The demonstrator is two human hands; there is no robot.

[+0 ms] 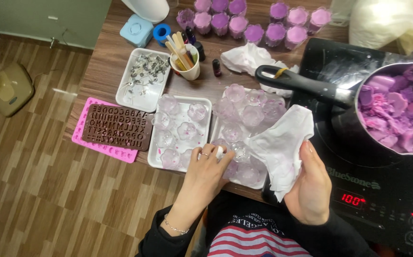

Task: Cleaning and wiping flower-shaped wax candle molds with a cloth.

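Glass cup [240,151], small, clear and flower-shaped, sits at the near edge of the right white tray [262,183], among other clear cups of the same kind. Left hand [205,175] reaches over the gap between the two trays, fingers curled, with the fingertips [219,152] pinching the rim of this cup; a ring shows on one finger and a thin bracelet on the wrist. Right hand [311,185] is closed around a crumpled white tissue [281,143] stained faintly purple, held just beside the cup, over the tray's right side. Left white tray [205,102] carries more clear cups, spaced apart. Farther left on the desk [106,57] lie a brown letter mould [116,127] on top of a pink mould [102,148], and behind them a white tray of small metal parts [142,78] and a white mug of wooden sticks [185,57]. A black-handled pot [392,112] of purple wax chunks stands on a black hob [382,190] at the right. Cups filled with purple wax [254,21] line the far edge of the desk, near a second crumpled tissue [247,57].
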